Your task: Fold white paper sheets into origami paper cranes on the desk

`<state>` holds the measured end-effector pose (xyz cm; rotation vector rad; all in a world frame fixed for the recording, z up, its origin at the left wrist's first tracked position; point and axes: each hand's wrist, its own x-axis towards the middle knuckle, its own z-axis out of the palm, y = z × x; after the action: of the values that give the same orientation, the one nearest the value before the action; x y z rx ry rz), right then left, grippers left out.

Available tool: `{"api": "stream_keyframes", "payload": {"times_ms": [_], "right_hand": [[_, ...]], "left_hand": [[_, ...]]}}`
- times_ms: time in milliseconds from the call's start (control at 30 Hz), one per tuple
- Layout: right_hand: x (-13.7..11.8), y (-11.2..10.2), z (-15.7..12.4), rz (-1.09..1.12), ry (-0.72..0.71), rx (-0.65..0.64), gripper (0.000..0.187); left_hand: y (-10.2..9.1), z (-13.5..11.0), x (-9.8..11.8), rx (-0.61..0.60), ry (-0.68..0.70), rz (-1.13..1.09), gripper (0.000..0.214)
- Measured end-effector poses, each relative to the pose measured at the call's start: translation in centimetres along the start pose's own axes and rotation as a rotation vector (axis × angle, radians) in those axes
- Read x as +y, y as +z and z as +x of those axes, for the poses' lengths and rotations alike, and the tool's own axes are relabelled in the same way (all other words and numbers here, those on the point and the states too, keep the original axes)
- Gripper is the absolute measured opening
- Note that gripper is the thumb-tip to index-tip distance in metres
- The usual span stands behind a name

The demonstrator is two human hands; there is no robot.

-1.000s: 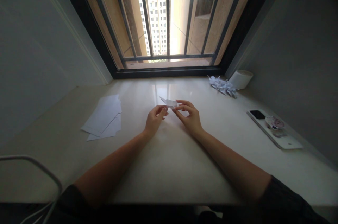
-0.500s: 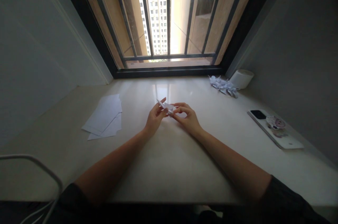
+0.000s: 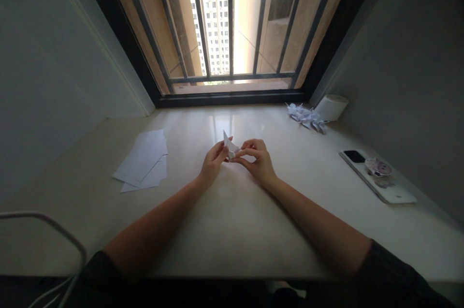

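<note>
A small folded piece of white paper (image 3: 229, 145) is held just above the pale table (image 3: 232, 221) in the middle of the view. My left hand (image 3: 211, 164) pinches it from the left, fingers closed on its edge. My right hand (image 3: 256, 161) pinches it from the right, fingers curled around its lower part. One pointed flap of the paper stands up between the two hands.
A loose stack of white sheets (image 3: 143, 160) lies to the left. Several folded paper figures (image 3: 306, 118) and a white roll (image 3: 332, 107) sit at the back right by the barred window (image 3: 232, 32). A phone with a sticker (image 3: 377, 176) lies at right. A metal chair frame (image 3: 47, 235) shows at bottom left.
The folded paper lay flat and pointed left a second ago; its flap now stands upright. Both hands have closed in a little on the piece.
</note>
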<state>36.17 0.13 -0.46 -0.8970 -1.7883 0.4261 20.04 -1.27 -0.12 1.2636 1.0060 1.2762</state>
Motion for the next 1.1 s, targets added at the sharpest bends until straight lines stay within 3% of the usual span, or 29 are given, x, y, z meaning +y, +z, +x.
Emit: {"api": "stream_keyframes", "payload": {"times_ms": [133,267,767,1100], "right_hand": [[-0.5,-0.4,0.1,-0.038,-0.064,0.022,0.006],[-0.5,-0.5,0.3,0.005,-0.099,-0.037,0.005],[-0.2,-0.1,0.2,0.204,0.084,-0.059,0.007],[-0.2,-0.2,0.1,0.158,0.029,-0.076,0.008]], "left_hand": [[0.0,0.2,-0.2,0.044,0.016,0.038,0.054],[0.0,0.2,-0.2,0.047,0.01,0.027,0.053],[-0.1,0.4,-1.2,0.022,-0.038,0.063,0.056],[-0.3,0.4,-0.9,0.002,-0.098,-0.088,0.057]]}}
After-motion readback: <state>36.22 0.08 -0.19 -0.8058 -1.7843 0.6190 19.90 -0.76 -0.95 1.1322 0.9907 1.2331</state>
